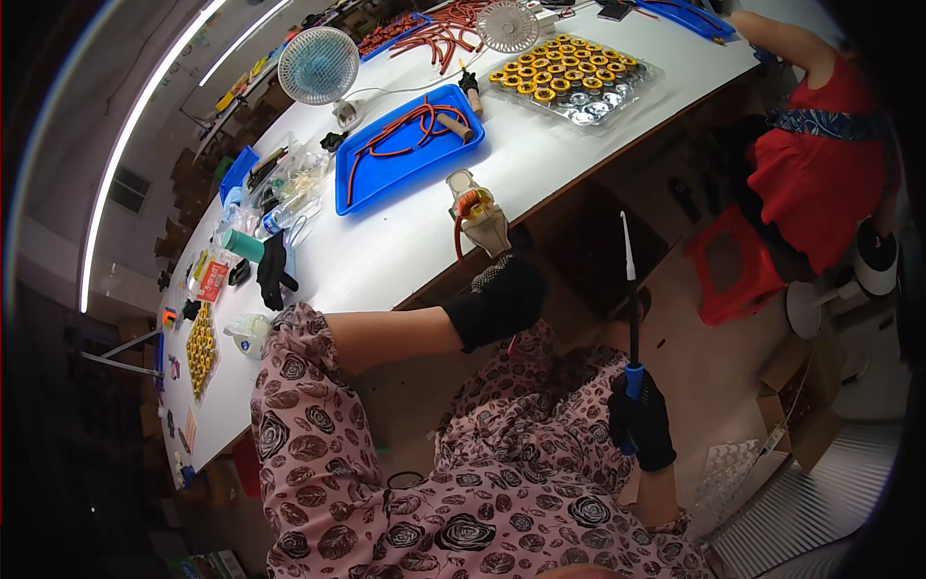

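A beige clamp-like holder [490, 230] stands at the table's near edge, with a ring coil [472, 205] wound in orange-red wire seated in it. From the coil a red wire [458, 237] hangs toward my left hand [503, 297], black-gloved and closed just below the holder. A short red end shows beneath that glove, so the wire seems to run through it; the fingers are mostly hidden. Off to the right, my right hand [642, 425], also black-gloved, grips the blue handle of a long-shafted tool [633, 323]. Its thin pale tip points upward, apart from the coil.
A blue tray [400, 164] holds red wires and a wooden-handled piece. Beyond it are small fans [318, 66] and a pack of yellow ring cores [564, 69]. Plastic bags and bottles crowd the table's left. A person in red [810, 164] is near a red stool [728, 265].
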A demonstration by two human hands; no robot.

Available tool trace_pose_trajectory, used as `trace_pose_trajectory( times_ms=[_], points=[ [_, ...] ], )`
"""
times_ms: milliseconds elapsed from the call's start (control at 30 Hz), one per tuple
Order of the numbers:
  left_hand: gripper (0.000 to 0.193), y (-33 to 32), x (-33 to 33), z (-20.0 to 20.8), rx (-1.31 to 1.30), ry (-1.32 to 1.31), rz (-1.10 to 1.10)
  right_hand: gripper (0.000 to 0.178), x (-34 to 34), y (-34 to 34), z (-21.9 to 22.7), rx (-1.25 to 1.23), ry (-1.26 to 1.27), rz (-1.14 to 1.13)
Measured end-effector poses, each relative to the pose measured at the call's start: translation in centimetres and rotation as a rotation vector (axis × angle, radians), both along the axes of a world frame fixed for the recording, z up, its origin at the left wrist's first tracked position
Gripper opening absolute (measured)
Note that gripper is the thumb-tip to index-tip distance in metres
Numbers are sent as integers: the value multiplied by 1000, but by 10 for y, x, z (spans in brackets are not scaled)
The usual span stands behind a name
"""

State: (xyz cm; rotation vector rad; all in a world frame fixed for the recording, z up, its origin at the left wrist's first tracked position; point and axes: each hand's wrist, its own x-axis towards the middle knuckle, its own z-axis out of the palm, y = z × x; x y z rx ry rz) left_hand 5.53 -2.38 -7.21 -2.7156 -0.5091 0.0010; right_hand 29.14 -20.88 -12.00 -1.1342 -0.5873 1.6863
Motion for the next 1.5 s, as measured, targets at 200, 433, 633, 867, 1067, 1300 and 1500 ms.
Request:
trace_pose_trajectory(
  times_ms=[200, 433, 633, 867, 1067, 1300, 1500],
  points=[
    [19, -11, 18, 104, -258, -162, -144, 17, 17, -4, 6, -16, -64, -116],
    [22, 124, -27, 166, 134, -800, 144, 17, 7, 16, 7, -6, -115, -81],
    [22, 197, -73, 79, -1077, -1463, 630, 24, -44, 30, 17, -32, -97, 388],
    [21, 186, -79, 42, -1107, -1711, 581, 20, -80, 56, 23, 35, 90, 465],
    [25, 122, -63, 122, -316, -1575, 271, 18, -74, 55, 14, 4, 68, 454],
    [28, 83, -65, 113, -245, -1892, 149, 21, -63, 57, 16, -43, 107, 494],
    [23, 168, -62, 103, -796, -1665, 486, 23, -74, 62, -6, 133, -2, 464]
  ],
)
